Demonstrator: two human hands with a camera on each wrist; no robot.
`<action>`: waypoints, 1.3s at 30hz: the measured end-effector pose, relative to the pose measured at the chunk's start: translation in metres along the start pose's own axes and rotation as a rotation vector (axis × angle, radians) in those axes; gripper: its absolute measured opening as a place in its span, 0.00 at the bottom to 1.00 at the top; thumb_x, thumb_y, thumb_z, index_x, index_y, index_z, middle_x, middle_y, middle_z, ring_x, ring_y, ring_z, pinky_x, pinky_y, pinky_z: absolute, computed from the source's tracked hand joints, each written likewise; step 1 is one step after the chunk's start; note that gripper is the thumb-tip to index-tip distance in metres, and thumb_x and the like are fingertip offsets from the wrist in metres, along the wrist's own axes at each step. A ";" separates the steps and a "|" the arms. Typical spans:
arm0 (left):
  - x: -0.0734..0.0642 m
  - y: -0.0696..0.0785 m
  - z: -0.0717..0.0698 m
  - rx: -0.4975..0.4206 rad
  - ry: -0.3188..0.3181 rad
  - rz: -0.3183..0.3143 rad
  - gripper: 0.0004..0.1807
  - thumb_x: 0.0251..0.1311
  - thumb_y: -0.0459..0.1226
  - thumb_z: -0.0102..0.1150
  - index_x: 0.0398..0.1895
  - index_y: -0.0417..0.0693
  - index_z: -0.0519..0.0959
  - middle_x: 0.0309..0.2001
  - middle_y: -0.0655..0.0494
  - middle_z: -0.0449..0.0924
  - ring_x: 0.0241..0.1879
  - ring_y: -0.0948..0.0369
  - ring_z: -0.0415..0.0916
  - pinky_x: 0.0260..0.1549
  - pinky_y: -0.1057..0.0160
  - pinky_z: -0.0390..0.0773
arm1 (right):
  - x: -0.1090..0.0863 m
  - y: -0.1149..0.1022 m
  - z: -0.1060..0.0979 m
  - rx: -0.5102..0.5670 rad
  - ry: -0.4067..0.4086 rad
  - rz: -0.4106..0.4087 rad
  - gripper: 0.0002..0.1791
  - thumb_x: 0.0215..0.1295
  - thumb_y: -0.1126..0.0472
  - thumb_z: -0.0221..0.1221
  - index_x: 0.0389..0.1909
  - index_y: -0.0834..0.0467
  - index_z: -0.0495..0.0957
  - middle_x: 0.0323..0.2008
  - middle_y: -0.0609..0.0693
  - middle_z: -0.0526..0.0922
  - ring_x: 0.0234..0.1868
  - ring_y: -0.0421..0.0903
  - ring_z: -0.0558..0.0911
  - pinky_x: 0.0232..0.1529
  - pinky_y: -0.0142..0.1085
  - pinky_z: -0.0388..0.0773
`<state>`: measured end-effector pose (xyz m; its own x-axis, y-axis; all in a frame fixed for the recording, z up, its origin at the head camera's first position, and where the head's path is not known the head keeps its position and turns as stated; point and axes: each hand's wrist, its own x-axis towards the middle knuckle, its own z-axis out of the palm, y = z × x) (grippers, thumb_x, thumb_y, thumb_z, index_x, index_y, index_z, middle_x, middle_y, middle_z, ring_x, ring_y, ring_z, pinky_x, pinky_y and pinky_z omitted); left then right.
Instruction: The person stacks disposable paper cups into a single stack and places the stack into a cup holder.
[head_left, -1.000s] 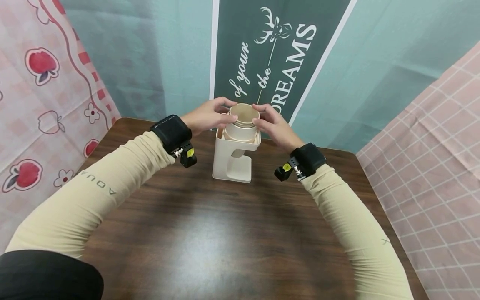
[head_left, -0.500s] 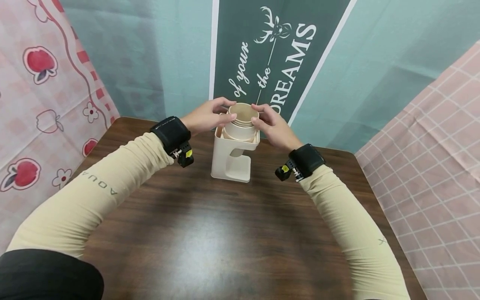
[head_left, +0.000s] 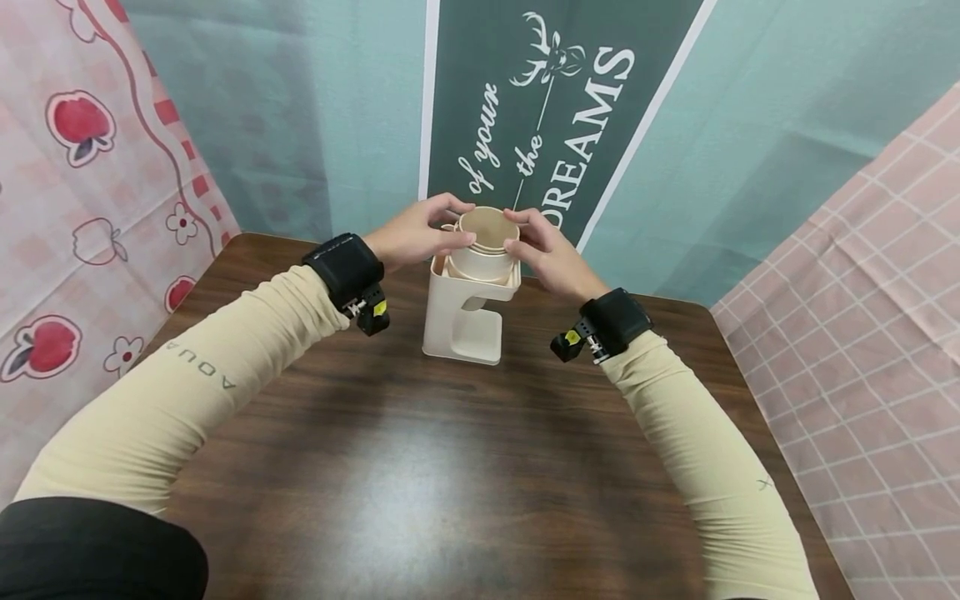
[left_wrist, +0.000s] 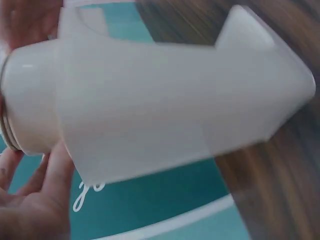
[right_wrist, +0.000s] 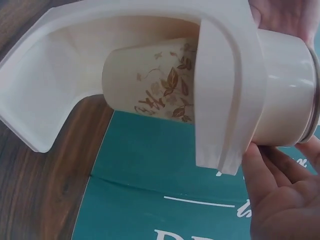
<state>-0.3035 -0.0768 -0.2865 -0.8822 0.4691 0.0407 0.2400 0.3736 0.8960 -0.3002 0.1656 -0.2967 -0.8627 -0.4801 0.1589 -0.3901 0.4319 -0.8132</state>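
A cream paper cup dispenser (head_left: 448,312) stands upright at the far part of the table. A stack of nested paper cups (head_left: 489,227) rises from its top, mouths up, above a pale round section (head_left: 480,267). My left hand (head_left: 420,229) holds the stack's left side near the rims. On the opposite side, my right hand (head_left: 551,250) grips the rims with thumb and fingers. In the right wrist view, a paper cup (right_wrist: 155,82) printed with brown leaves hangs below the dispenser's top. The left wrist view shows the dispenser's smooth side (left_wrist: 135,100), which hides that cup.
The dark wooden table (head_left: 450,467) stretches toward me in front of the dispenser. A green banner with white lettering (head_left: 555,108) hangs close behind. Patterned pink cloths (head_left: 90,217) flank the table on both sides.
Both hands stay at the stack with almost no movement. The cup rims look slightly shifted, with a lower rim now showing more at the left.
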 end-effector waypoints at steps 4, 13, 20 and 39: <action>0.001 -0.003 0.000 0.134 0.016 0.077 0.21 0.74 0.40 0.57 0.63 0.40 0.70 0.73 0.47 0.67 0.68 0.49 0.69 0.64 0.52 0.74 | 0.000 0.001 0.001 -0.025 0.003 -0.005 0.23 0.80 0.63 0.50 0.71 0.66 0.63 0.73 0.62 0.65 0.73 0.55 0.67 0.72 0.50 0.65; 0.002 -0.007 -0.002 0.187 -0.008 0.119 0.19 0.76 0.42 0.54 0.61 0.40 0.69 0.75 0.48 0.63 0.71 0.47 0.66 0.67 0.51 0.72 | -0.001 0.002 0.000 -0.055 -0.002 0.005 0.24 0.80 0.62 0.50 0.71 0.65 0.63 0.75 0.60 0.63 0.74 0.54 0.66 0.73 0.49 0.65; 0.001 -0.008 -0.002 0.188 -0.026 0.108 0.19 0.76 0.43 0.52 0.60 0.40 0.69 0.76 0.48 0.62 0.72 0.48 0.64 0.69 0.51 0.68 | -0.003 -0.002 -0.002 -0.057 -0.009 0.020 0.23 0.79 0.62 0.51 0.70 0.66 0.64 0.76 0.58 0.62 0.74 0.53 0.66 0.73 0.49 0.64; 0.000 0.001 -0.004 0.153 -0.057 0.059 0.22 0.72 0.38 0.57 0.63 0.39 0.68 0.73 0.44 0.66 0.69 0.46 0.68 0.68 0.49 0.68 | 0.002 -0.003 -0.004 0.026 -0.048 0.047 0.21 0.77 0.66 0.53 0.65 0.70 0.65 0.76 0.60 0.60 0.74 0.55 0.67 0.73 0.47 0.65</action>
<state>-0.3056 -0.0800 -0.2840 -0.8411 0.5373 0.0623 0.3537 0.4592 0.8149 -0.3018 0.1662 -0.2915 -0.8633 -0.4959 0.0941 -0.3406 0.4348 -0.8336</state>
